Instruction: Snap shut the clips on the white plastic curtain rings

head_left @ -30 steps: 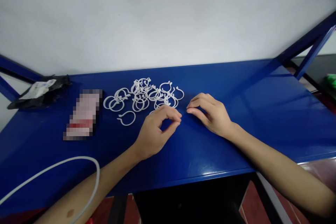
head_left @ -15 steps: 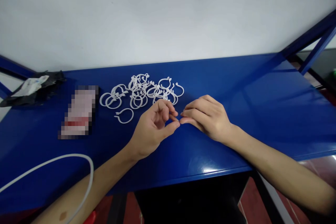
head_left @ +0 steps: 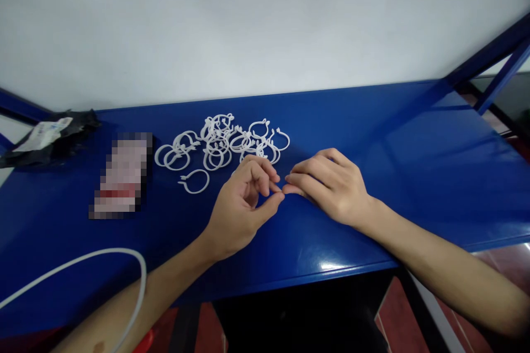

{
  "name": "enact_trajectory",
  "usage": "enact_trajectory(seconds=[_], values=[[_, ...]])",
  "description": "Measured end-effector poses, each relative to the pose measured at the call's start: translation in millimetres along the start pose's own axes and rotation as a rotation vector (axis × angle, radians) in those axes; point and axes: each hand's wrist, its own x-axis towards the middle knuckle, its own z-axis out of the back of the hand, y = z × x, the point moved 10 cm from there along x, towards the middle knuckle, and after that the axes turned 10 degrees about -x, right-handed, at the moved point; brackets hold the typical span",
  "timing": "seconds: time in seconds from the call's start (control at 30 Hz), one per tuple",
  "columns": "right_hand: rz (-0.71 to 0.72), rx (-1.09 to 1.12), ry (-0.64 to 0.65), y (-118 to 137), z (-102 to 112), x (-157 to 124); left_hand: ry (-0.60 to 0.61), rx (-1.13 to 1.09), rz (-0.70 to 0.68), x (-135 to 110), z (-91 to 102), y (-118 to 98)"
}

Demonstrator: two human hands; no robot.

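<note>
White plastic rings point(head_left: 221, 140) heaped on blue table point(head_left: 393, 138); hands' fingertips pinched together, contents unseen

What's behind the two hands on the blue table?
Behind the left hand and right hand lies a pile of white plastic rings on the blue table. Whether the pinched fingertips hold a ring is hidden.
</note>
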Motion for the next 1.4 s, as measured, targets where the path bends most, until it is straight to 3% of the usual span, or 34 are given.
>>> enact_trajectory(seconds=[0.47,0.7,1.4], values=[[0.048,-0.084,0.033,9.5,-0.4,-2.0,-0.019,0.155,-0.010,-2.3,1.9,-1.2],[0.082,-0.088,0.012,20.2,2.6,-2.6,0.045,0.252,0.001,-0.4,-0.6,-1.8],[0.023,-0.105,-0.040,16.3,7.4,-1.6,-0.001,0.213,-0.133,-5.4,0.3,-20.4]])
